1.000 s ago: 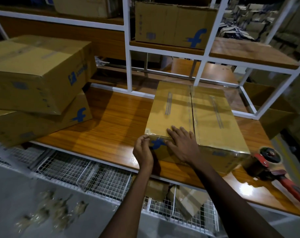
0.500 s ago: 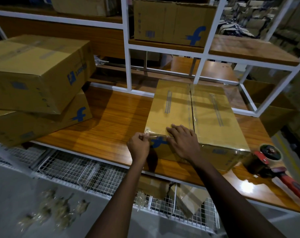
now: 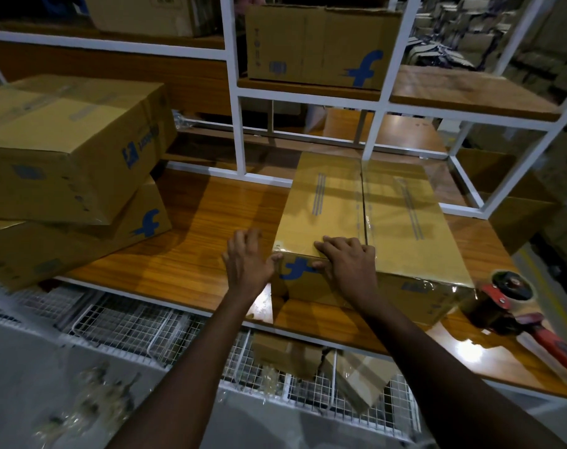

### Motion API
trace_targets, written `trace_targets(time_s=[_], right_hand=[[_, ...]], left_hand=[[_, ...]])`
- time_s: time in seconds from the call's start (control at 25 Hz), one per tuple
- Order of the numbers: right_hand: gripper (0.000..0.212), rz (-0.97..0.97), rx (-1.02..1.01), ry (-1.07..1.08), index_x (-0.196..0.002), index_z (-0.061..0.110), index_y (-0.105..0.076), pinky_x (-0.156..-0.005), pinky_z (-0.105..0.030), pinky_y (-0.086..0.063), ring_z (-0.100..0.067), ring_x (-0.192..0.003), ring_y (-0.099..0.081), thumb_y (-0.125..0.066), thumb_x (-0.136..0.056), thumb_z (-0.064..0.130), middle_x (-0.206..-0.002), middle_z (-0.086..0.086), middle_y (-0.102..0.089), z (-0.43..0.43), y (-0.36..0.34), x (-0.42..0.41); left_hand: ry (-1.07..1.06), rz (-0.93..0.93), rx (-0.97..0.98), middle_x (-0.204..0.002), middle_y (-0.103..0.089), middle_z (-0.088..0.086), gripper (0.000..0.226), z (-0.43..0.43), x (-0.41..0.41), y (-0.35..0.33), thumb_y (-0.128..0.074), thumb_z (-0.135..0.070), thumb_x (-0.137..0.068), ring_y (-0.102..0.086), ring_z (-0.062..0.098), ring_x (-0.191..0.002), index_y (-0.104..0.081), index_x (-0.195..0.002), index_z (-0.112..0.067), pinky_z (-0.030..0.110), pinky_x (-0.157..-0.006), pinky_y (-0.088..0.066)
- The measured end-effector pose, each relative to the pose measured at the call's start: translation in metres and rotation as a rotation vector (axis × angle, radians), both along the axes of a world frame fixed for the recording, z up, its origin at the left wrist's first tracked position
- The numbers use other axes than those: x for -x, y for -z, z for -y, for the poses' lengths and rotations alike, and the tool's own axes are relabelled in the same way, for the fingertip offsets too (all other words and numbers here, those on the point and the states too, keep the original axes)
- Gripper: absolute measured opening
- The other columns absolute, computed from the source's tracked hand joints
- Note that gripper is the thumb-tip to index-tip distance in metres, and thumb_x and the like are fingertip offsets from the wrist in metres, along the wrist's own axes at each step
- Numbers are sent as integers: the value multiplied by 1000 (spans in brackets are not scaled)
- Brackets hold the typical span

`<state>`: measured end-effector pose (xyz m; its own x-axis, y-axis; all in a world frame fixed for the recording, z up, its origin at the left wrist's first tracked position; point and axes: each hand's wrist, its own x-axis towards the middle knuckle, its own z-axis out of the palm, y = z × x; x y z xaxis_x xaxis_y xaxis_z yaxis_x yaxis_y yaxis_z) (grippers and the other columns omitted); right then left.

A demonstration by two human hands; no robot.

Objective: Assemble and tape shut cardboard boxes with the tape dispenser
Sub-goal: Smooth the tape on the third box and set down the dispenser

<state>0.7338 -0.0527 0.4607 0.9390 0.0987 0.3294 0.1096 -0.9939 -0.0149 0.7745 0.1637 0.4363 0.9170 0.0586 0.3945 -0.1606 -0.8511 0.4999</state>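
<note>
Smoothing tape, apparently: flat right hand [image 3: 347, 265] spans the near edge of the taped brown cardboard box [image 3: 395, 218] on the wooden desk [image 3: 191, 244], loosely open left hand [image 3: 247, 262] thumbs its corner, red tape dispenser [image 3: 515, 303] idle alongside

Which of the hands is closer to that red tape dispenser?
The right. The right hand rests on the box, left of the tape dispenser; the left hand is farther left, at the corner of the box.

Glossy wood table [image 3: 191, 254], taped cardboard box [image 3: 402, 228]
</note>
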Motion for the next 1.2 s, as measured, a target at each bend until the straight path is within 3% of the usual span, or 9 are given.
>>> trace_targets(time_s=[0.12, 0.28, 0.48, 0.64, 0.76, 0.84, 0.92, 1.04, 1.2], right_hand=[[57, -15, 27, 13, -131, 36, -51, -84, -40, -38, -21, -118, -50, -67, -79, 55, -137, 9, -55, -4, 3, 2], [60, 0, 8, 33, -132, 35, -50, -89, -42, -38, -22, -123, -48, -71, -78, 50, -138, 8, -54, -7, 5, 3], [59, 3, -13, 42, -135, 36, -48, -96, -45, -39, -23, -131, -44, -69, -81, 48, -142, 8, -51, -8, 8, 1], [63, -31, -31, 31, -139, 39, -42, -102, -45, -36, -21, -136, -40, -69, -82, 42, -148, 10, -46, -4, 9, 2], [65, -137, -72, -45, -143, 41, -39, -107, -44, -29, -18, -141, -32, -64, -84, 48, -153, 12, -39, 6, -2, 2], [55, -175, -170, -76, -136, 38, -49, -106, -43, -32, -18, -136, -39, -59, -85, 57, -146, 10, -48, 23, -15, 4], [47, -60, -254, -3, -124, 34, -62, -98, -41, -39, -20, -121, -51, -56, -86, 61, -131, 7, -61, 46, -22, 10], [44, -3, -213, 117, -118, 33, -65, -92, -39, -36, -20, -114, -49, -56, -85, 62, -124, 6, -61, 66, -14, 22], [36, 77, -170, 126, -115, 32, -66, -90, -41, -38, -20, -111, -52, -65, -84, 50, -120, 6, -64, 63, 5, 26]], left_hand=[[359, 115, -241, -138, -46, 5, 73, 2, -16, -21, -74, -48, -73, -42, 26, -126, -44, -137, -27, 48, -95, -42], [516, -36, -578, -160, -23, 1, 77, 21, -36, -30, -43, -72, -85, -18, 29, -146, -28, -150, -35, 51, -109, -29], [685, -283, -425, -164, 3, -1, 64, 19, -44, -21, -44, -44, -98, 13, 36, -147, -17, -155, -33, 53, -117, -15], [746, -394, -493, -162, 16, -5, 68, 15, -49, -32, -46, -35, -100, 21, 35, -145, -5, -155, -37, 58, -116, -12], [766, -432, -627, -162, 19, -3, 78, 14, -49, -46, -50, -23, -99, 18, 37, -146, 3, -154, -39, 61, -116, -16], [742, -445, -739, -162, 17, -2, 91, 16, -48, -56, -60, -19, -93, 12, 39, -147, 5, -154, -38, 60, -116, -20], [679, -425, -765, -164, 6, 2, 88, 26, -44, -63, -65, -40, -88, -1, 37, -148, -7, -154, -32, 61, -115, -21], [652, -223, -719, -157, -24, 9, 74, 56, -31, -60, -44, -72, -86, -20, 30, -144, -33, -143, -25, 58, -112, -21], [678, -50, -671, -149, -35, 7, 64, 90, -23, -45, -46, -68, -87, -31, 27, -136, -40, -134, -25, 51, -107, -31]])
